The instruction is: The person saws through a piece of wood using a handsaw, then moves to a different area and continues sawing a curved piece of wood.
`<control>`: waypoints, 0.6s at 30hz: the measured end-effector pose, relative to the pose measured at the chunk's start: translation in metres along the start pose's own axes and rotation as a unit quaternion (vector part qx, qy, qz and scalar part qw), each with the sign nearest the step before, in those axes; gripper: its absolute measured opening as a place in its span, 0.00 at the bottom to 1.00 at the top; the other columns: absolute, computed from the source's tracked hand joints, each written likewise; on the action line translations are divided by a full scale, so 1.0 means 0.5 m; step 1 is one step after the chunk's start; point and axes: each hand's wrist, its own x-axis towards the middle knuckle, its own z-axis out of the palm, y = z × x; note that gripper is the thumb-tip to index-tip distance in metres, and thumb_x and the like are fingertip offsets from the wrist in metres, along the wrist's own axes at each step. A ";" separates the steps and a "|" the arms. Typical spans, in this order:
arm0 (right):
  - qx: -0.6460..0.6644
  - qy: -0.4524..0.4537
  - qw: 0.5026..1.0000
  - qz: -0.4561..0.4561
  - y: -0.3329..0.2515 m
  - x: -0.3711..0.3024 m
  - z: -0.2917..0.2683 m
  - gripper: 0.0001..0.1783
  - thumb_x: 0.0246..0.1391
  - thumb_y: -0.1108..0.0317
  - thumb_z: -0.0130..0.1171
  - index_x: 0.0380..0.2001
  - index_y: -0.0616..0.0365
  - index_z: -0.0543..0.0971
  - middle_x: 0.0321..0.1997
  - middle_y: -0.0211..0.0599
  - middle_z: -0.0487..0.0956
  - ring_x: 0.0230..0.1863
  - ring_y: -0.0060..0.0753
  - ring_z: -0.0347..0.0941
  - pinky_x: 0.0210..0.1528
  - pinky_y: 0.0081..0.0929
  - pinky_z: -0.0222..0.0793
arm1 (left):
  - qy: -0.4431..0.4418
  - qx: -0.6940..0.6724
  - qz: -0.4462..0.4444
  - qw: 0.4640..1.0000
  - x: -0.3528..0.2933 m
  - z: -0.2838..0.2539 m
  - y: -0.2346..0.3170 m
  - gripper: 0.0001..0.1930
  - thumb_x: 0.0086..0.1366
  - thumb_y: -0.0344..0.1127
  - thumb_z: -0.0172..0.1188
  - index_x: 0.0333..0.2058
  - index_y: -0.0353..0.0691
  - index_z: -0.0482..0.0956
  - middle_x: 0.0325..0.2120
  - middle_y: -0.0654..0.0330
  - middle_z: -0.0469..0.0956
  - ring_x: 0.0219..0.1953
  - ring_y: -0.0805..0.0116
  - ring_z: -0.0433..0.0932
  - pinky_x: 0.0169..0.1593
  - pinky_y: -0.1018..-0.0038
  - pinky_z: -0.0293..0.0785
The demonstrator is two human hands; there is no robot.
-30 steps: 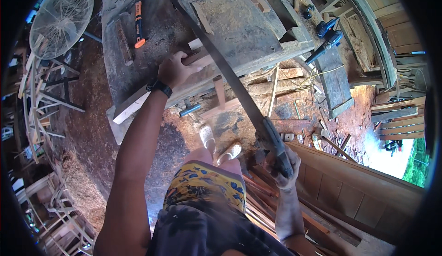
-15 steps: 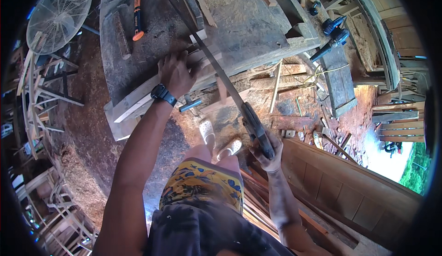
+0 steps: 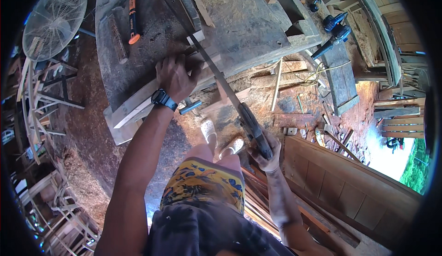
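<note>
My right hand is closed around the handle of a handsaw. Its long, narrow blade slants up and left across the workbench edge, passing just right of my left hand. That hand, with a black watch at the wrist, presses down on a length of wood along the bench's near edge, its fingers curled over the top. The blade crosses close to the wood's right end; whether its teeth are in the wood I cannot tell. Under my left hand, a metal T-shaped handle sticks out below the bench edge.
On the sawdust-covered workbench lie a hammer-like tool with an orange and black handle and several offcuts. A blue and black power tool rests at the right. A fan stands left. Wooden panelling lies near my right arm.
The saw and my right hand have shifted very slightly to the left. My left hand stays on the wood, and the whole view has moved a little.
</note>
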 end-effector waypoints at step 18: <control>-0.031 -0.041 0.998 -0.028 -0.002 0.025 0.005 0.41 0.38 0.80 0.66 0.62 0.70 0.72 0.29 0.33 0.83 0.26 0.13 0.72 0.31 0.18 0.69 | -0.069 0.015 -0.034 0.997 0.030 -0.026 -0.001 0.21 0.64 0.54 0.60 0.39 0.40 0.84 0.38 0.48 0.85 0.42 0.50 0.84 0.54 0.43 0.69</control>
